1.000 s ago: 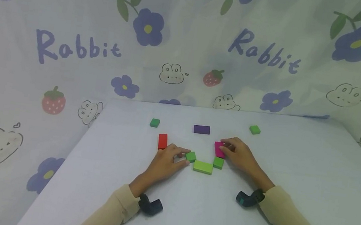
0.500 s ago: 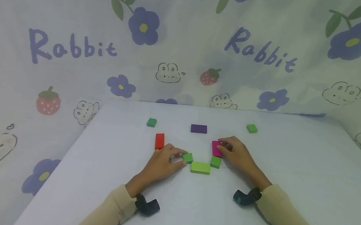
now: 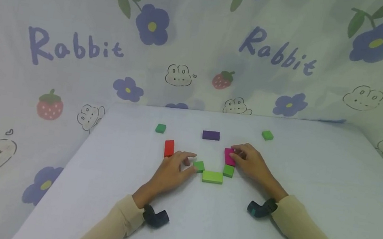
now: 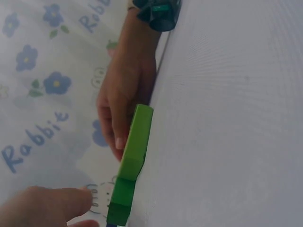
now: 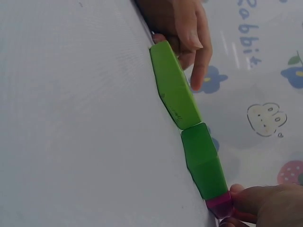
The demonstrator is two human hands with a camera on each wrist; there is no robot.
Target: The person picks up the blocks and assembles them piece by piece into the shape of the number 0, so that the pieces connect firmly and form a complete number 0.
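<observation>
My right hand [image 3: 252, 162] pinches a magenta block [image 3: 228, 156] between thumb and fingers; in the right wrist view the magenta block [image 5: 219, 205] abuts a green block [image 5: 204, 161]. That green block stands at the right end of a lime-green rectangular block [image 3: 212, 177]. At the lime block's left corner lies another green block [image 3: 199, 166], turned at an angle. Beside it is my left hand [image 3: 170, 173], index finger stretched out and thumb tip close to the block, holding nothing. The left wrist view shows a gap between this thumb [image 4: 75, 202] and the green block [image 4: 120, 201].
Just beyond my left hand lies a red block [image 3: 169, 148]. Farther back are a small teal-green block [image 3: 161, 128], a purple block [image 3: 211, 135] and a light green block [image 3: 267, 135]. A printed cloth [image 3: 187, 45] hangs behind the white table [image 3: 205, 227].
The index finger of my left hand has lifted away from the angled green block. My right hand stays at the magenta block. The whole head view has shifted slightly.
</observation>
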